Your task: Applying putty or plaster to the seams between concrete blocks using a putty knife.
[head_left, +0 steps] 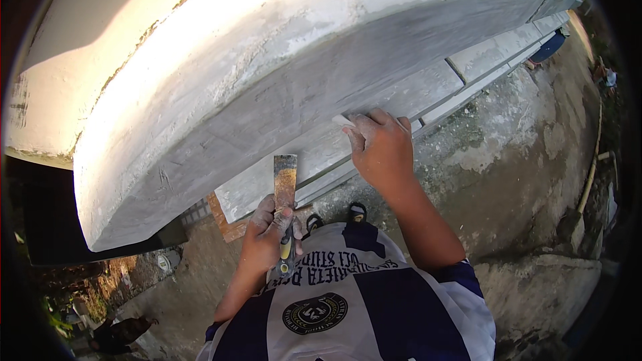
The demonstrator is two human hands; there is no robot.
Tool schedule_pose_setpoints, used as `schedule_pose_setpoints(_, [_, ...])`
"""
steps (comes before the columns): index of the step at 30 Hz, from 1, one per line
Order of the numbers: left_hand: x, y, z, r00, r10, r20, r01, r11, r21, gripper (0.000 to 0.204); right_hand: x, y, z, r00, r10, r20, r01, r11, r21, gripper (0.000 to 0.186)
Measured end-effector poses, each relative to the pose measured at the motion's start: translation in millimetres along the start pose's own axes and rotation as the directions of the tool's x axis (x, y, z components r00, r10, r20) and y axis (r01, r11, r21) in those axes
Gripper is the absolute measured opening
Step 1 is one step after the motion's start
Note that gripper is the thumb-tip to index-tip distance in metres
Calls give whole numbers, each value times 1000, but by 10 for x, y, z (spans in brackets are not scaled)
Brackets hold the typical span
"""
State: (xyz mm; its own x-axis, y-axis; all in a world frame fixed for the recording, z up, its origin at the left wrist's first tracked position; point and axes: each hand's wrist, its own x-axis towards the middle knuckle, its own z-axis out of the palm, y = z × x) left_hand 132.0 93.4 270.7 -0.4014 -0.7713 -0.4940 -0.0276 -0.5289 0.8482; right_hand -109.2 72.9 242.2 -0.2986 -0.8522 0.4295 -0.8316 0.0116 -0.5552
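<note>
My left hand [267,230] is closed round the black-and-yellow handle of a putty knife [285,180]. Its worn, rust-stained blade points up and away from me. Farther forward and to the right, my right hand [384,150] is closed on a small pale flat piece [343,120], mostly hidden by the fingers; its material cannot be made out. The hand lies at a grey plastered ledge [401,93], just below the curved face of a large plastered slab [287,93]. White dust coats the fingers of both hands.
Dark grooves run along the ledge. My sandalled feet [358,212] stand on rough, stained concrete ground [521,140] beneath it. At the far right end sits a blue container [548,48]. A white cup-like thing [168,261] and a dark bird [120,334] are at the lower left.
</note>
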Motion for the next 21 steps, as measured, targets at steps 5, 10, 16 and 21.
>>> schedule_pose_setpoints(5, [93, -21, 36, 1000, 30, -9, -30, 999, 12, 15, 628, 973, -344, 962, 187, -201, -249, 903, -350, 20])
schedule_pose_setpoints(10, [72, -18, 153, 996, 8, -85, -3, 998, 57, 17, 715, 1213, -459, 929, 263, -260, -353, 840, -411, 20])
schedule_pose_setpoints(16, [133, -54, 213, 997, -23, -71, 27, 998, 51, 18, -50, 188, -26, 988, -21, -156, -4, 988, -155, 22])
schedule_pose_setpoints(21, [164, -50, 245, 993, -108, -35, 110, 993, 51, 17, -313, -86, 52, 986, -165, -33, 166, 986, 26, 24])
